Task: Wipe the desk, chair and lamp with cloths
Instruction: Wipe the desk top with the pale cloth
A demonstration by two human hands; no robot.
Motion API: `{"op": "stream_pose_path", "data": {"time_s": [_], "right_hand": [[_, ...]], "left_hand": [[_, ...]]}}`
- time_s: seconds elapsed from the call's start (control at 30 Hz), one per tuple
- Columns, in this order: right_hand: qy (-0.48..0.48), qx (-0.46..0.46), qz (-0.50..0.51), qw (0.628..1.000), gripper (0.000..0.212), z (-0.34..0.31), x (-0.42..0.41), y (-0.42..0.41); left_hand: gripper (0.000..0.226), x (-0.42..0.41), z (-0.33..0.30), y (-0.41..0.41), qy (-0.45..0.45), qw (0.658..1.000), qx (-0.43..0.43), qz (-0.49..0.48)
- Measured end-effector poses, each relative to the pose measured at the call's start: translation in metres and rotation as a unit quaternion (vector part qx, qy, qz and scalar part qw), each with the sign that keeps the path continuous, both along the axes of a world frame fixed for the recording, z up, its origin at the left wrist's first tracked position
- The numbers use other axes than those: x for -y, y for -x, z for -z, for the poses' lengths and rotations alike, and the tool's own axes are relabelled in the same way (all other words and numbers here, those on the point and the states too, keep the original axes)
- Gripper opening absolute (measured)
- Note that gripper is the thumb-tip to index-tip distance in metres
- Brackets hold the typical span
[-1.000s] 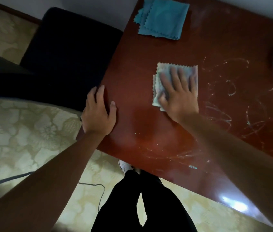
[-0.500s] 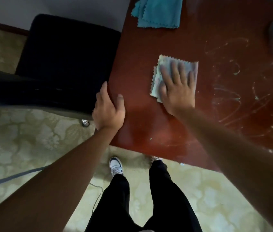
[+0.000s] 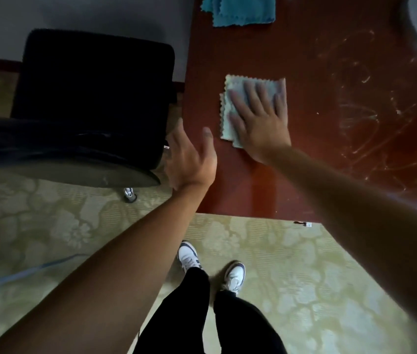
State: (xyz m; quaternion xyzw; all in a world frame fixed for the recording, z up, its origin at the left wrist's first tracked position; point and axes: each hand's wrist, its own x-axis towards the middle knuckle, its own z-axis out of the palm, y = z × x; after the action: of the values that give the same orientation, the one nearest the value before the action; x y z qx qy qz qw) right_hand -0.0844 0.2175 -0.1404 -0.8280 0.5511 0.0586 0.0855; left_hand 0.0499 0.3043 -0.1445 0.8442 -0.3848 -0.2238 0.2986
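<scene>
The right hand (image 3: 261, 123) lies flat with fingers spread on a folded pale grey cloth with zigzag edges (image 3: 233, 108), pressing it against the glossy reddish-brown wooden desk (image 3: 304, 60). The left hand (image 3: 189, 159), fingers loosely apart and holding nothing, seems to hover at the desk's left edge, beside the black padded chair (image 3: 95, 80). Beyond the right fingertips lies a folded teal cloth (image 3: 243, 8), and scribbled pale streaks (image 3: 360, 118) mark the wood to their right.

Right hand (image 3: 261, 123) flat on cloth (image 3: 230, 103)
</scene>
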Motion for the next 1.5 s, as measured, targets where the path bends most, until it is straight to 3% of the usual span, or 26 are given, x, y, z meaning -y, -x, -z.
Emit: {"op": "stream_pose_path", "data": {"time_s": [0.1, 0.2, 0.27, 0.33, 0.43, 0.5, 0.7, 0.8, 0.93, 1.0, 1.13, 1.27, 1.5], "right_hand": [[0.018, -0.019, -0.148, 0.989, 0.060, 0.002, -0.069, -0.021], [-0.015, 0.004, -0.178, 0.984, 0.056, 0.000, -0.126, -0.002], [-0.045, -0.010, -0.196, 0.979, 0.057, -0.003, -0.113, 0.009], [-0.032, -0.025, -0.173, 0.984, 0.059, -0.003, -0.073, 0.010], [-0.016, -0.013, -0.029, 0.999, 0.058, -0.004, -0.006, 0.007], [-0.019, -0.011, -0.008, 1.000, 0.057, -0.004, -0.008, -0.007], [-0.030, -0.023, -0.211, 0.977, 0.056, -0.005, -0.131, 0.010], [-0.046, -0.074, -0.259, 0.962, 0.059, -0.009, -0.088, 0.025], [-0.039, -0.046, -0.100, 0.993, 0.061, -0.008, 0.038, 0.039], [-0.036, -0.044, -0.070, 0.996, 0.061, -0.008, 0.075, 0.041], [0.001, -0.067, -0.206, 0.976, 0.058, 0.000, 0.036, 0.047], [-0.047, -0.060, -0.329, 0.941, 0.058, -0.007, 0.047, 0.092], [0.014, -0.045, -0.149, 0.988, 0.068, -0.011, 0.236, 0.124]], "left_hand": [[0.069, 0.000, 0.000, -0.003, -0.003, 1.000, -0.002, -0.007], [0.067, 0.000, -0.003, 0.000, 0.000, 1.000, -0.011, -0.005], [0.067, 0.000, -0.003, 0.000, -0.003, 1.000, -0.010, -0.005], [0.068, 0.000, -0.004, -0.002, -0.008, 1.000, -0.004, 0.003], [0.070, 0.001, -0.004, -0.002, -0.016, 1.000, 0.002, 0.015], [0.072, -0.001, -0.004, -0.001, -0.017, 1.000, 0.007, 0.023], [0.074, -0.003, -0.006, -0.001, -0.019, 0.999, 0.019, 0.039], [0.073, -0.001, -0.006, 0.000, -0.036, 0.998, 0.024, 0.036], [0.068, 0.004, -0.007, 0.003, -0.043, 0.998, 0.037, 0.023], [0.063, 0.006, -0.006, 0.004, -0.037, 0.998, 0.055, 0.010], [0.057, 0.021, -0.007, 0.023, -0.035, 0.979, 0.197, 0.037], [0.052, 0.063, -0.009, 0.063, -0.011, 0.967, 0.223, 0.127], [0.052, 0.157, -0.003, 0.116, -0.057, 0.961, 0.216, 0.163]]}}
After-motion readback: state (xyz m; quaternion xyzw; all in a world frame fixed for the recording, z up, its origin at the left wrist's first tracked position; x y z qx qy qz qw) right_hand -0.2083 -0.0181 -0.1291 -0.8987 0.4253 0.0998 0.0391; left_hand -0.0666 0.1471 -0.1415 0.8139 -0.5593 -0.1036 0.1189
